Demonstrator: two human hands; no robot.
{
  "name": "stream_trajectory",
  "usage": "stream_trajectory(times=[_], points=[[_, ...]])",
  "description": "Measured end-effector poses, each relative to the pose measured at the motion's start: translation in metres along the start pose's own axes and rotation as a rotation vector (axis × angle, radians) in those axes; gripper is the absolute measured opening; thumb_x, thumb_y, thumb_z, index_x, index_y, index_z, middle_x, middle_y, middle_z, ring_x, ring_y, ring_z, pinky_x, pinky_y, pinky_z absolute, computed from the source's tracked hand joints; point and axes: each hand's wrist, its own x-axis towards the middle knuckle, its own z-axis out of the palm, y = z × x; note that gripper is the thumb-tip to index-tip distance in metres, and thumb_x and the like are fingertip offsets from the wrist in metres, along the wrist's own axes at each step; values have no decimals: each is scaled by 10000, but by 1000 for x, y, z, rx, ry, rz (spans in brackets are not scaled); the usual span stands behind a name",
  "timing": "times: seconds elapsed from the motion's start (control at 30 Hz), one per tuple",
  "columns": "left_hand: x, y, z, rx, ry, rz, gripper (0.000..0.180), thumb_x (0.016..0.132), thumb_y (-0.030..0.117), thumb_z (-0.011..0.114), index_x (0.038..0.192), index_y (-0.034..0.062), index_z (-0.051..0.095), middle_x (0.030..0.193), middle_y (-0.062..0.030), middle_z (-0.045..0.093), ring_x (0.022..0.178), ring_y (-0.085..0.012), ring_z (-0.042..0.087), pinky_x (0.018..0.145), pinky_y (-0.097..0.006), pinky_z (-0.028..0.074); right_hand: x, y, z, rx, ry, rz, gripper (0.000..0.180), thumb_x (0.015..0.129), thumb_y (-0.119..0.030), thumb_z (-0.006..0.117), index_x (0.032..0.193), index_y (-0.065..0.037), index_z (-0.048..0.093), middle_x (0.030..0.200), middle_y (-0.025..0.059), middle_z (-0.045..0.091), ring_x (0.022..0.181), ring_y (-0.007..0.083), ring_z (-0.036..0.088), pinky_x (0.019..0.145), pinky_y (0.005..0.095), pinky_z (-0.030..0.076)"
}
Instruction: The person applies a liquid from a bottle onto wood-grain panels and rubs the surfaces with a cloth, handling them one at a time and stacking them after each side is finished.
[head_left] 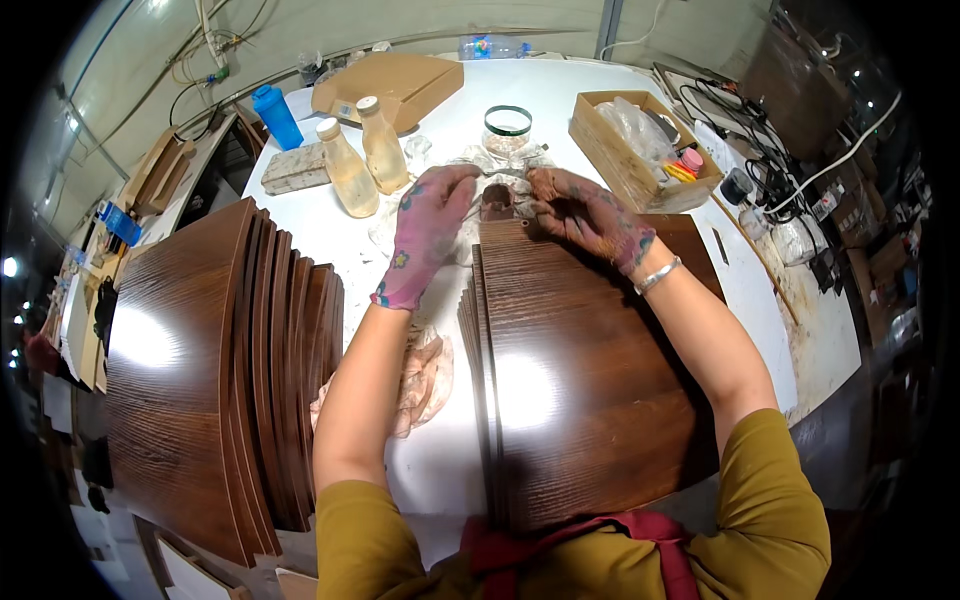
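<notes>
Your left hand (pixel 428 232), in a stained pink glove, is curled around a small brown piece (pixel 496 202) at the far edge of the stack of dark wood panels (pixel 590 370) in front of you. The fingers are closed narrow on it, though I cannot tell how firmly. Your right hand (pixel 588 215), also gloved and smeared with brown, rests with bent fingers on the same far edge, just beside the left one; whether it pinches something I cannot tell, because the fingertips are hidden.

The work seems to be touching up the edge of the top panel with brown filler or colour. To do it well, keep the right hand pressing the panel flat so that the stack does not slide on the white surface (pixel 440 460). Move the brown piece along the edge with short, even strokes, and keep it off the glossy face, where a smear would show strongly.

The crumpled cloth (pixel 428 375) lies near your left forearm, between the two stacks; it is close enough for wiping. The second pile of panels (pixel 200 370) stands well apart at your left. The two bottles of yellowish liquid (pixel 362 155) stand upright beyond your left hand, so mind your wrist there.
</notes>
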Motion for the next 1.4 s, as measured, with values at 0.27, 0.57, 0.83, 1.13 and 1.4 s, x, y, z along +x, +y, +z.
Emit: stream_trajectory(times=[0.27,0.57,0.83,1.13,1.4], points=[[-18,95,8,178,-343,27,305,961,264,637,1173,54,699,1079,-115,671,955,-214,651,859,-318,511,-56,3,41,-377,33,-48,258,911,-158,674,1147,-54,667,948,-21,608,879,64,563,822,227,475],[-22,102,30,389,-428,149,225,941,273,637,1038,76,686,1029,-128,674,962,-281,660,855,-379,514,-68,11,23,-391,86,-75,275,925,-90,677,1167,28,623,956,22,630,842,71,557,742,200,446],[-88,97,57,742,-209,697,162,852,155,617,1005,111,648,906,-69,599,900,-269,625,758,-425,529,-13,-18,0,-680,102,-62,205,908,-183,721,1042,-30,694,955,36,704,847,89,632,718,223,484],[-153,98,89,204,-525,388,279,909,313,667,1090,101,687,1022,-82,626,1034,-301,604,912,-441,502,53,-4,56,-1532,-39,94,280,845,-324,748,1025,-112,712,949,26,707,904,161,619,836,324,473],[-151,91,97,171,-516,389,230,908,255,668,1077,100,682,1033,-78,639,1025,-303,602,916,-441,500,61,-12,46,-1527,-80,160,217,804,-221,786,955,-75,731,891,38,713,875,148,624,818,307,478]])
